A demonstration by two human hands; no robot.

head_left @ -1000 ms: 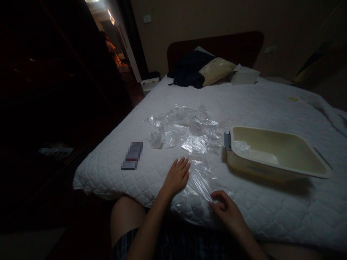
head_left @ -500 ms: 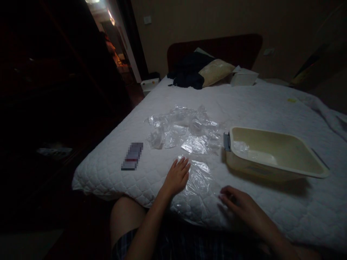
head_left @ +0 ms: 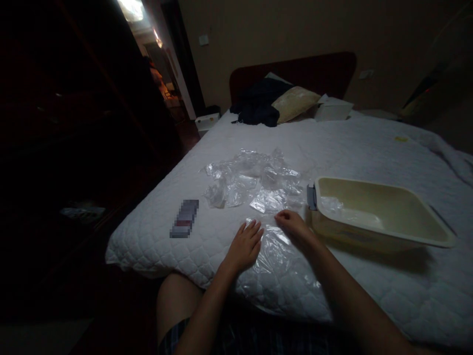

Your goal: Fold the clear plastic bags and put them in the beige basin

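Resting a half-spread, empty left hand (head_left: 246, 245) on the left edge of a clear bag (head_left: 272, 254) lying lengthwise near-to-far on the bed (head_left: 151, 244) — with the right hand (head_left: 294, 225) bunched at its far end, perhaps pinching it.

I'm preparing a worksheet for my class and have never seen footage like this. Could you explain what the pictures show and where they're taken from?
There is no machine here, just a person's two bare hands. Every picture comes from one camera worn on the head, looking forward and down.

The surface is a bed with a white quilted cover. On it lie a heap of crumpled clear plastic, a pixelated object to the left, and a cream tub to the right with some clear plastic inside.

The left hand rests flat by a clear plastic sheet. The right hand is curled near its far edge; whether it grips anything is unclear.
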